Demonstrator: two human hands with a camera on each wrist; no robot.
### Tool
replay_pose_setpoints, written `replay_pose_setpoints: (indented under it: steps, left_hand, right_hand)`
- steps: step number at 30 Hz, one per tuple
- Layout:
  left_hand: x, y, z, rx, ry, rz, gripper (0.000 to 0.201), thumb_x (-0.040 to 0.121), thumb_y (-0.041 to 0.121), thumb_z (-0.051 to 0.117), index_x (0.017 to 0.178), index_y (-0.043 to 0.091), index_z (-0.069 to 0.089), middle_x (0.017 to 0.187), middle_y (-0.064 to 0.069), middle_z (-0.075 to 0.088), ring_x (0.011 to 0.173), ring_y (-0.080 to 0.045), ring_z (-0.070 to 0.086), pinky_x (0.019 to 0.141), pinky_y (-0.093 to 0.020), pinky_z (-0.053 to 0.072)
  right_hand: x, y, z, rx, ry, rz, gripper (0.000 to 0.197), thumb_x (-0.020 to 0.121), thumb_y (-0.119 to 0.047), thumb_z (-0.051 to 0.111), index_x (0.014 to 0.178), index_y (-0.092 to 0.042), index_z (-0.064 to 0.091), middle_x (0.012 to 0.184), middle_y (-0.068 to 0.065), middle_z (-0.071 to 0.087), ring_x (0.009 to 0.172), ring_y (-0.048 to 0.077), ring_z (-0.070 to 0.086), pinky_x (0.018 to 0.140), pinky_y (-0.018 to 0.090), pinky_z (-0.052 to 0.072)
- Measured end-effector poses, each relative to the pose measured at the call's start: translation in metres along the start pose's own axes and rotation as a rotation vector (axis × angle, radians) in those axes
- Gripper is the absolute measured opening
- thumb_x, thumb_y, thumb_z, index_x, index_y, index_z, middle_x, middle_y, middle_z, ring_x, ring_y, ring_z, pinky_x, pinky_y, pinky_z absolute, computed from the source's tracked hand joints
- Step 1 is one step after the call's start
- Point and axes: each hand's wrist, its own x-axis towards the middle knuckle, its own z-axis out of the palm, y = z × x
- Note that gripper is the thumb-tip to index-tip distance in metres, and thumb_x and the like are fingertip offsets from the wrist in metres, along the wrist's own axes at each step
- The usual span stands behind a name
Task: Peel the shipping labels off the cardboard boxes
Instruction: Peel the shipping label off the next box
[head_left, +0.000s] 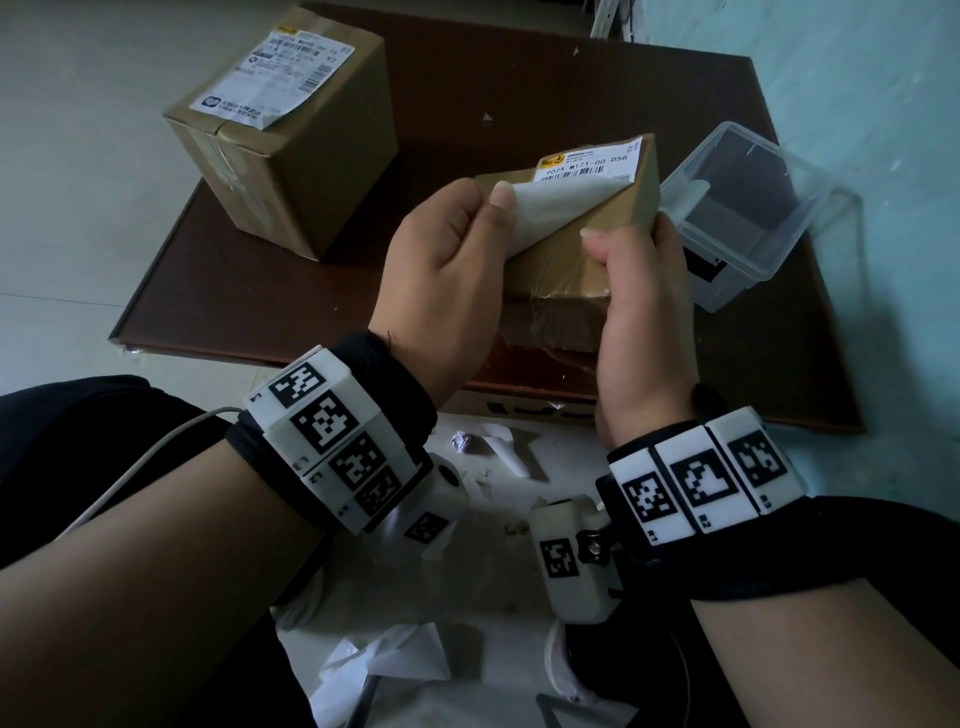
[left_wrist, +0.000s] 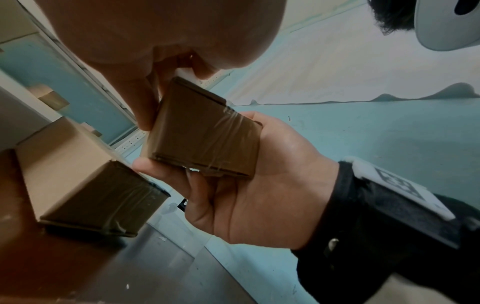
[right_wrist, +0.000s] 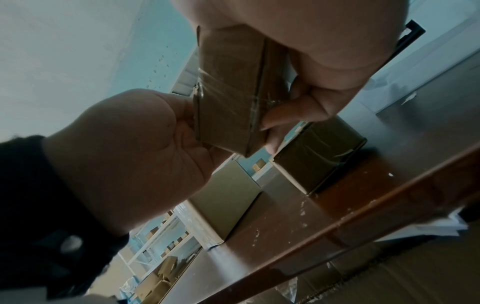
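Observation:
A small cardboard box (head_left: 566, 260) is held tilted above the table. My right hand (head_left: 631, 239) grips its right end, thumb on the top face. Its white shipping label (head_left: 587, 163) still sticks along the far edge, while the near part is folded back, blank underside (head_left: 545, 213) showing. My left hand (head_left: 493, 200) pinches that lifted corner between thumb and fingers. The left wrist view shows the box's taped underside (left_wrist: 205, 135) lying in my right hand (left_wrist: 246, 185). A larger box (head_left: 291, 156) stands at the table's back left with a label (head_left: 270, 78) flat on its top.
A clear plastic container (head_left: 737, 208) sits open at the right of the dark brown table (head_left: 519, 93). Torn and crumpled paper scraps (head_left: 389, 660) litter the floor near my knees. Shelving with more cartons (right_wrist: 161, 267) shows in the right wrist view.

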Motion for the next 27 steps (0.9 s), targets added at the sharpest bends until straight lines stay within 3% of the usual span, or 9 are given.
replay_pose_setpoints:
  steps: [3, 10, 15, 17, 20, 24, 27]
  left_hand:
    - [-0.0001, 0.0002, 0.0004, -0.006, -0.002, -0.006, 0.036, 0.106, 0.022, 0.048, 0.071, 0.027, 0.053, 0.058, 0.018, 0.045, 0.059, 0.003, 0.041, 0.057, -0.015, 0.033]
    - [0.0003, 0.0007, 0.0012, -0.016, -0.017, -0.018, 0.038, 0.106, 0.020, 0.047, 0.069, 0.027, 0.052, 0.055, 0.021, 0.046, 0.058, 0.005, 0.041, 0.057, -0.012, 0.032]
    - [0.0019, -0.0020, 0.0007, -0.005, -0.008, -0.024, 0.042, 0.104, 0.026, 0.047, 0.079, -0.006, 0.054, 0.063, 0.010, 0.037, 0.059, -0.004, 0.035, 0.056, -0.022, 0.029]
    - [0.0027, -0.0019, 0.0002, -0.006, -0.001, -0.027, 0.044, 0.104, 0.027, 0.046, 0.081, -0.009, 0.053, 0.063, 0.008, 0.036, 0.059, -0.006, 0.034, 0.055, -0.023, 0.029]
    - [0.0029, -0.0014, -0.0002, -0.010, -0.004, -0.037, 0.040, 0.104, 0.027, 0.047, 0.078, -0.003, 0.054, 0.063, 0.011, 0.037, 0.060, -0.005, 0.034, 0.056, -0.023, 0.029]
    - [0.0027, -0.0018, -0.0002, 0.000, -0.018, -0.054, 0.037, 0.105, 0.024, 0.047, 0.071, 0.011, 0.051, 0.060, 0.012, 0.036, 0.058, -0.001, 0.034, 0.055, -0.019, 0.028]
    - [0.0033, -0.0018, -0.0003, 0.002, -0.020, -0.051, 0.038, 0.106, 0.023, 0.047, 0.068, 0.020, 0.047, 0.060, 0.013, 0.036, 0.057, 0.000, 0.034, 0.055, -0.018, 0.028]
  right_hand:
    - [-0.0003, 0.0000, 0.0002, 0.002, -0.001, 0.000, 0.066, 0.082, -0.032, 0.062, 0.147, -0.021, 0.056, 0.125, -0.007, 0.069, 0.101, -0.002, 0.068, 0.079, 0.012, 0.054]
    - [0.0012, 0.0007, -0.0004, -0.018, 0.008, 0.011, 0.068, 0.081, -0.035, 0.062, 0.147, -0.022, 0.056, 0.129, -0.005, 0.068, 0.109, 0.005, 0.067, 0.083, 0.015, 0.054]
    - [0.0005, 0.0001, -0.0002, -0.019, 0.009, 0.008, 0.065, 0.082, -0.034, 0.062, 0.146, -0.021, 0.058, 0.126, -0.005, 0.068, 0.104, 0.003, 0.067, 0.079, 0.013, 0.054]
    - [0.0005, -0.0004, 0.0000, -0.015, 0.010, 0.003, 0.064, 0.082, -0.033, 0.062, 0.144, -0.020, 0.058, 0.125, -0.005, 0.068, 0.102, 0.001, 0.067, 0.079, 0.012, 0.054]
    - [0.0007, -0.0004, -0.0002, -0.019, 0.009, 0.012, 0.063, 0.082, -0.034, 0.062, 0.144, -0.021, 0.059, 0.125, -0.005, 0.069, 0.104, 0.003, 0.067, 0.081, 0.014, 0.054]
    - [0.0009, 0.0000, -0.0013, -0.042, 0.007, 0.024, 0.063, 0.082, -0.035, 0.061, 0.143, -0.021, 0.060, 0.128, -0.002, 0.069, 0.112, 0.011, 0.067, 0.088, 0.026, 0.056]
    - [0.0008, 0.0000, -0.0010, -0.055, 0.006, 0.024, 0.064, 0.082, -0.035, 0.061, 0.144, -0.020, 0.059, 0.129, -0.001, 0.068, 0.113, 0.013, 0.067, 0.087, 0.025, 0.056]
